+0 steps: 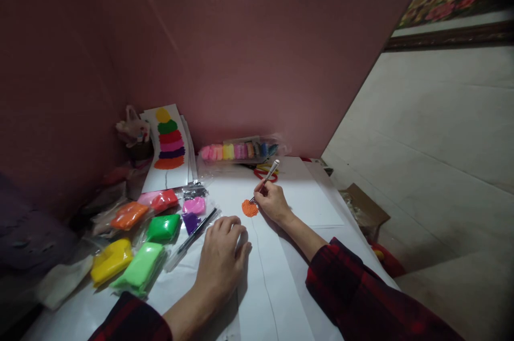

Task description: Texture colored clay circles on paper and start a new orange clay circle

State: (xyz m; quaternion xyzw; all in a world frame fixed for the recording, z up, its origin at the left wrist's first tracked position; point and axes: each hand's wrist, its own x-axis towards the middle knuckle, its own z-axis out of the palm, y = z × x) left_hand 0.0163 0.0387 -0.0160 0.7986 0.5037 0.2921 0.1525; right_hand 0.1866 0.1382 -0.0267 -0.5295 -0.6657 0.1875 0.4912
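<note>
My right hand (273,203) grips a fork (270,172) with a striped handle, tilted so its tines touch a round orange patch of clay (249,209). The patch lies on a white sheet of paper (257,287), at the upper end of a thin drawn line. My left hand (223,247) rests palm down on the paper's left side, fingers slightly bent and holding nothing. Just left of it lies a dark pen (196,231) on clear plastic.
Several clay packets, including green (163,228), yellow (112,262) and orange (129,215), lie at left. A picture of stacked coloured bands (172,140) leans against the wall. Behind the paper are red-handled scissors (265,174) and a tray of coloured clay (241,151).
</note>
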